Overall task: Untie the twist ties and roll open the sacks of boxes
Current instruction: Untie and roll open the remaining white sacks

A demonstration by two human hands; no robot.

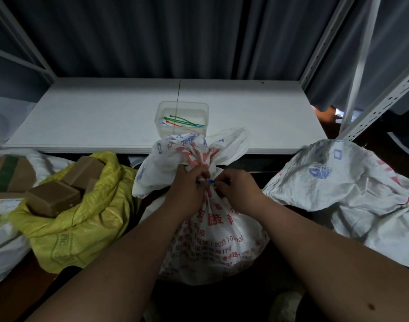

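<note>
I see the yellow sack (pixel 82 219) at left already rolled open showing boxes (pixel 52 197), while on the white sack (pixel 212 228) between them my left hand (pixel 187 189) and right hand (pixel 238 191) pinch its blue twist tie (pixel 207 181), not yet undone.

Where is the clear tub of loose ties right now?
In the head view, the clear tub sits mid-shelf on the white shelf, just behind the white sack.

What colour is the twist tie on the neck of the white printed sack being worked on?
Blue: the thin twist tie, pinched between both hands in the head view.
</note>
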